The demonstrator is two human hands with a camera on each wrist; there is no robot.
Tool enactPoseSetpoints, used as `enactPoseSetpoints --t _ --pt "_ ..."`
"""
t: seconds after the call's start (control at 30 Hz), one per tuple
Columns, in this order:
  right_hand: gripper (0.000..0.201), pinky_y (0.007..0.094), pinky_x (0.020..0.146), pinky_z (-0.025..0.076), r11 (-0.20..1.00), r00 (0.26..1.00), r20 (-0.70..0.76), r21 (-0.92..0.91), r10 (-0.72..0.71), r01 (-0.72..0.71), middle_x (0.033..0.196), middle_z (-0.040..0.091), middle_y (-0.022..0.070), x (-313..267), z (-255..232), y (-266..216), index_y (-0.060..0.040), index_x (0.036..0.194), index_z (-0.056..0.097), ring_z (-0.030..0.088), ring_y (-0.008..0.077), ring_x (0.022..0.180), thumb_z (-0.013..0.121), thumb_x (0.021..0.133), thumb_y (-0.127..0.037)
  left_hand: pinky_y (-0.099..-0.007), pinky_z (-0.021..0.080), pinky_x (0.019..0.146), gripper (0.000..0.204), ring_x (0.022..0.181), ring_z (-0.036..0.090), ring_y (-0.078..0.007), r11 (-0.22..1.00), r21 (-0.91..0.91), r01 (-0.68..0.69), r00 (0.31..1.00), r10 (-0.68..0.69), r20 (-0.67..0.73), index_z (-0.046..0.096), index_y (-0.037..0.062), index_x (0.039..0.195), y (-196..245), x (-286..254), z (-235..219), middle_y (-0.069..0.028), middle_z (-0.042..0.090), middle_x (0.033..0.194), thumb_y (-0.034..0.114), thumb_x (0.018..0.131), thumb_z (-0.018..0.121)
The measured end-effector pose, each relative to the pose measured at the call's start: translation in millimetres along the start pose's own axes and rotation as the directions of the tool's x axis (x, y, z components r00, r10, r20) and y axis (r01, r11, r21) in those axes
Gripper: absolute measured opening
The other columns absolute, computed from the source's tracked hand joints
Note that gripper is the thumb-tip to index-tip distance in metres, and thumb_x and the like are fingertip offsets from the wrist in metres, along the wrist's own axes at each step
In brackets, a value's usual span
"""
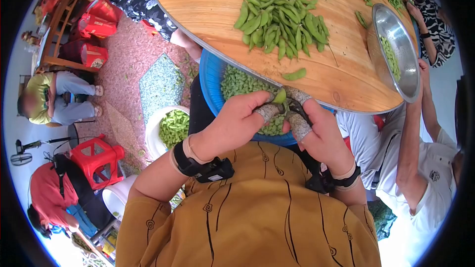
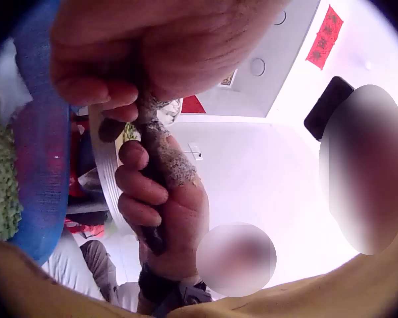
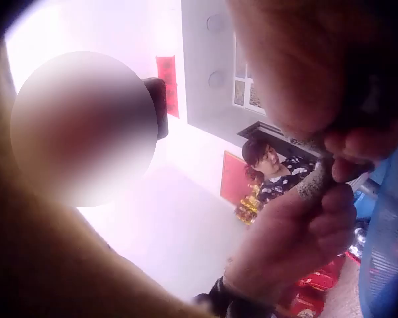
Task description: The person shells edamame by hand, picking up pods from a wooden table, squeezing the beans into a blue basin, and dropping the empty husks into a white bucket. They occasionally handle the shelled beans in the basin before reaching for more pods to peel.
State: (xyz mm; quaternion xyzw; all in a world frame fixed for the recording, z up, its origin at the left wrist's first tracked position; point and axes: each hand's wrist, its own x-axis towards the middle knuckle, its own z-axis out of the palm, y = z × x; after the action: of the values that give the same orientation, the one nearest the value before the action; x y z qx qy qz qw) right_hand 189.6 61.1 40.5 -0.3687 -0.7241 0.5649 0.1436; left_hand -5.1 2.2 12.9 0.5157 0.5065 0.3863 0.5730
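Both hands meet above a blue basket (image 1: 210, 81) of shelled green beans (image 1: 240, 83), at the round table's near edge. Between their wrapped fingertips a green pod (image 1: 280, 97) shows in the head view. The left hand (image 1: 230, 123) pinches it from the left, thumb and forefinger in grey speckled wraps. The right hand (image 1: 321, 131) closes on it from the right, its thumb and forefinger wrapped too. In the left wrist view the right hand (image 2: 176, 205) has curled fingers; the left hand (image 3: 292, 235) appears likewise in the right wrist view. The pod is hidden in both wrist views.
A heap of pods (image 1: 282, 20) lies on the wooden table (image 1: 208, 15), with a metal colander (image 1: 378, 52) at its right. A white bucket (image 1: 154, 126) of pods stands on the floor at left, near a red stool (image 1: 96, 155). Several people sit around.
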Motion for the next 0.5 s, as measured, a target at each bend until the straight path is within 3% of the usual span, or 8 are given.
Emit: enactPoseSetpoints --t 0.07,0.13,0.2,0.33,0.37,0.4,0.43,0.5 --pt "0.030 0.0283 0.062 0.049 0.999 1.000 0.018 0.037 0.006 -0.007 0.080 0.064 0.0076 -0.8 -0.6 0.2 -0.0004 0.109 0.051 0.063 0.0181 0.069 0.049 0.079 0.001 -0.0258 0.045 0.067 0.027 0.074 0.053 -0.0108 0.992 0.096 -0.080 0.996 0.084 -0.034 0.058 -0.0018 0.111 -3.8 -0.4 2.9 -0.0046 0.061 0.084 -0.003 0.087 0.047" --pt "0.026 0.0233 0.050 0.044 0.956 0.979 0.090 0.218 0.180 -0.196 0.076 0.061 0.0022 -1.1 -1.9 -2.6 -0.0029 0.108 0.053 0.054 0.0095 0.057 0.046 0.083 -0.001 -0.0279 0.045 0.067 0.026 0.075 0.055 -0.0122 0.969 0.192 -0.156 0.984 0.170 -0.059 0.059 -0.0019 0.110 -5.5 -2.5 5.0 -0.0070 0.061 0.084 -0.002 0.087 0.048" --pt "0.025 0.0214 0.047 0.040 0.913 0.976 0.112 0.347 0.186 -0.213 0.075 0.059 0.0007 2.0 1.3 0.0 -0.0045 0.109 0.053 0.049 0.0067 0.054 0.045 0.086 -0.002 -0.0327 0.047 0.067 0.019 0.075 0.058 -0.0162 0.653 0.718 -0.240 0.924 0.381 -0.038 0.059 -0.0024 0.102 -6.3 -6.8 3.5 -0.0105 0.060 0.082 -0.001 0.086 0.049" --pt "0.025 0.0196 0.043 0.035 0.755 0.946 0.235 0.573 0.221 -0.319 0.073 0.053 -0.0007 2.7 1.7 5.9 -0.0071 0.116 0.053 0.040 0.0042 0.050 0.044 0.092 -0.008 -0.0314 0.048 0.061 0.010 0.069 0.058 -0.0152 0.655 0.689 -0.310 0.913 0.406 0.025 0.059 -0.0019 0.094 -9.7 -6.6 -6.9 -0.0075 0.059 0.077 0.004 0.089 0.052" --pt "0.025 0.0196 0.043 0.035 0.754 0.945 0.238 0.573 0.223 -0.322 0.073 0.053 -0.0007 2.3 0.8 4.8 -0.0071 0.116 0.053 0.040 0.0042 0.050 0.044 0.092 -0.008 -0.0290 0.047 0.058 0.010 0.064 0.057 -0.0138 0.949 0.292 -0.120 0.992 0.123 0.008 0.058 -0.0012 0.092 -7.3 -8.2 -9.1 -0.0061 0.059 0.076 0.007 0.090 0.053" --pt "0.026 0.0194 0.043 0.034 0.706 0.923 0.297 0.598 0.246 -0.380 0.073 0.053 -0.0007 1.3 0.2 2.3 -0.0069 0.117 0.053 0.040 0.0039 0.050 0.045 0.092 -0.009 -0.0265 0.046 0.055 0.011 0.060 0.056 -0.0123 0.974 -0.154 0.167 0.981 -0.149 0.122 0.058 -0.0006 0.089 -6.9 -10.4 -11.6 -0.0047 0.059 0.074 0.010 0.091 0.054" --pt "0.027 0.0192 0.044 0.034 0.654 0.897 0.355 0.617 0.265 -0.438 0.073 0.053 -0.0007 0.4 -0.4 0.7 -0.0068 0.118 0.053 0.040 0.0036 0.051 0.045 0.092 -0.010 -0.0265 0.046 0.055 0.011 0.060 0.056 -0.0123 0.973 -0.158 0.171 0.981 -0.152 0.121 0.058 -0.0006 0.089 -11.3 -11.4 -13.5 -0.0047 0.059 0.074 0.010 0.091 0.054" --pt "0.027 0.0191 0.044 0.034 0.586 0.877 0.393 0.655 0.276 -0.477 0.073 0.053 -0.0007 -0.4 -0.3 -0.2 -0.0065 0.117 0.053 0.041 0.0036 0.051 0.045 0.092 -0.009 -0.0210 0.047 0.054 0.014 0.058 0.056 -0.0066 0.852 -0.460 0.252 0.949 -0.124 0.291 0.060 -0.0003 0.090 -24.9 -10.9 -16.9 -0.0027 0.061 0.073 0.012 0.093 0.054"
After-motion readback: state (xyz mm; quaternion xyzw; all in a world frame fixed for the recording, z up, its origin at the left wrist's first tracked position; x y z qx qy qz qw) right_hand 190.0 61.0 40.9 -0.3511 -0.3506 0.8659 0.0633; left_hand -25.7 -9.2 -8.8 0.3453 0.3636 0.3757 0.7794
